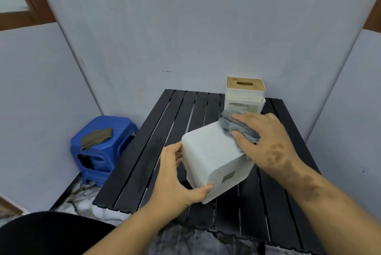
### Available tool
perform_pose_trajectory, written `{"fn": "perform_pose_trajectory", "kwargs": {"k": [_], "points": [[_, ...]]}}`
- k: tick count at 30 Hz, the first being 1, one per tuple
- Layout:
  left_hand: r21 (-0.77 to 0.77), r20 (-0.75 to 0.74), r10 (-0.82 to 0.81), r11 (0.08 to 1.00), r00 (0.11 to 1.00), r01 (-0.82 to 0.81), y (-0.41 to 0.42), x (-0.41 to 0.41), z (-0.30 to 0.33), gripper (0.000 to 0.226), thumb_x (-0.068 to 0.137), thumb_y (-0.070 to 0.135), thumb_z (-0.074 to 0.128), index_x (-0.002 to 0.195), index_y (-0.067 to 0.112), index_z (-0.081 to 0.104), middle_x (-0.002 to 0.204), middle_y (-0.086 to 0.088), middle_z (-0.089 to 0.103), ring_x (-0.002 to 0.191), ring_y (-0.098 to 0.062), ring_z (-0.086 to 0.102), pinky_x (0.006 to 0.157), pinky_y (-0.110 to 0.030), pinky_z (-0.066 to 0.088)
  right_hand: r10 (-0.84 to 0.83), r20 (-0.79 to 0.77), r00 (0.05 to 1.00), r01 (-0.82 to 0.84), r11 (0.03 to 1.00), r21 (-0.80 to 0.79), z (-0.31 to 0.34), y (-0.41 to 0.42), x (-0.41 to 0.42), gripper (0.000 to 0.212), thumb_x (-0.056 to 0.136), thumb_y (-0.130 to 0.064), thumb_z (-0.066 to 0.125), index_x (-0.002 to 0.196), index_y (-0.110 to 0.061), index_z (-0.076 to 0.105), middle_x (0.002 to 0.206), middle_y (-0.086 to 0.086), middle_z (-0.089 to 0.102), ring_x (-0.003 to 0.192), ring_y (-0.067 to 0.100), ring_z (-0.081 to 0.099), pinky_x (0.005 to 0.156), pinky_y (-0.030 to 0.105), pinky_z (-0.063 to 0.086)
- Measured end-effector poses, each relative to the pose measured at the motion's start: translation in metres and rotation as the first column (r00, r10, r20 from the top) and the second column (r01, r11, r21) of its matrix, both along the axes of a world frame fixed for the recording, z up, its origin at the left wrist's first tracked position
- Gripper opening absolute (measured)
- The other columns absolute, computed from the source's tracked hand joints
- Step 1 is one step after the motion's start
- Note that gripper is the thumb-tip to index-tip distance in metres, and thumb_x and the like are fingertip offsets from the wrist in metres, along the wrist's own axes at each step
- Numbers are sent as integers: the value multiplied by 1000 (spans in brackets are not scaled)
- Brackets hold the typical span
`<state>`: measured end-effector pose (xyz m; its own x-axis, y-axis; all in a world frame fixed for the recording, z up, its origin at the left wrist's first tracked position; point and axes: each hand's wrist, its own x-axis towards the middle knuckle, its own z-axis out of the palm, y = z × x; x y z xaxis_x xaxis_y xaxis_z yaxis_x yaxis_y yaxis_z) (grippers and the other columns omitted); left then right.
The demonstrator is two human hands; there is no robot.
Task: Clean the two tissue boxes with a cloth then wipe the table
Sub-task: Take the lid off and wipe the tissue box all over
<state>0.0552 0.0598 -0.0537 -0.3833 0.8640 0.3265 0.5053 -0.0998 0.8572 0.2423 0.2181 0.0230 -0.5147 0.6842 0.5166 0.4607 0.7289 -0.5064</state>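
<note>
Setting: grey padded walls close in a corner; a black slatted table [144, 168] stands against them, with marbled floor showing below its near edge.
Left hand [175, 174]: fingers clamped on the near box, thumb on the labelled end, the other fingers curled round the far left edge; it carries the box tilted off the slats.
Near box [208, 157]: white, plain, held over the middle of the table, one broad face turned up.
Right hand [266, 139]: fingers closed down on a bunched grey cloth [233, 124], pressing it onto the box's upper right edge.
Doing it well: keep the left grip firm so the box does not swivel under pressure; draw the cloth flat across each face in turn, rotating the box, and work into the rounded corners.
Far box [244, 96]: white with a wooden slotted lid, upright at the table's back right, apparently still to clean.
Stool [103, 149]: blue, left of the table, a brown rag [95, 138] folded on its seat.
</note>
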Motion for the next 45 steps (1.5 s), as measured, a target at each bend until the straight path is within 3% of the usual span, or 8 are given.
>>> {"fn": "perform_pose_trajectory", "kwargs": {"k": [6,15,17,21,25,33,39,45], "points": [[-79,-7,-7,997,1000,6,-4,2,28,140,50,86,81,161,27,17,155,21,23,146,8,28,114,-7,28,-23,-40,999,23,1000,-2,-2,-7,-2,42,86,-24,75,128,-26,67,122,-14,61,107,11,43,97,22,31],[-254,-308,-26,965,951,-56,13,6,75,108,65,71,83,153,33,33,132,26,25,129,3,27,103,-16,29,-48,-120,992,23,979,-204,6,2,20,41,86,-21,76,125,-30,68,116,-13,66,100,9,59,87,12,44],[-353,-434,-96,933,896,-70,20,9,92,109,57,84,69,149,36,35,133,21,24,130,-3,21,105,-29,25,-48,-173,984,-19,930,-368,10,6,27,39,87,-18,76,123,-31,68,107,-12,70,88,5,68,71,6,50],[-493,-668,-249,854,701,-167,48,21,118,108,53,95,53,140,32,43,134,10,36,133,-18,29,100,-38,24,-42,-119,992,-12,906,-422,17,16,38,41,82,-22,81,120,-31,70,107,-23,67,96,-15,60,80,-3,43],[-540,-723,-338,821,602,-187,78,34,126,83,66,87,67,119,25,50,120,5,44,120,-22,38,104,-47,33,-28,-116,993,-27,897,-441,19,20,44,39,79,-23,83,116,-31,71,106,-19,69,94,-13,61,72,-5,42],[-575,-737,-397,794,547,-198,102,43,141,77,59,76,81,106,21,51,106,4,48,101,-20,48,81,-36,43,2,-166,986,-96,824,-559,17,21,51,41,74,-26,87,111,-33,71,105,-17,70,100,-2,63,77,9,45],[-472,-751,-301,867,587,-160,90,25,138,85,53,71,84,118,25,54,108,9,48,103,-15,50,87,-37,52,-11,-310,951,-170,818,-550,18,14,49,41,73,-18,88,107,-36,73,102,-16,73,97,1,68,87,22,55],[-361,-594,-152,928,790,-93,55,3,120,104,39,77,71,130,34,47,114,25,41,108,-4,48,88,-32,50,-2,-322,947,-176,835,-522,24,-1,49,40,76,-17,86,109,-36,73,105,-17,72,98,-4,66,91,23,56]]}}
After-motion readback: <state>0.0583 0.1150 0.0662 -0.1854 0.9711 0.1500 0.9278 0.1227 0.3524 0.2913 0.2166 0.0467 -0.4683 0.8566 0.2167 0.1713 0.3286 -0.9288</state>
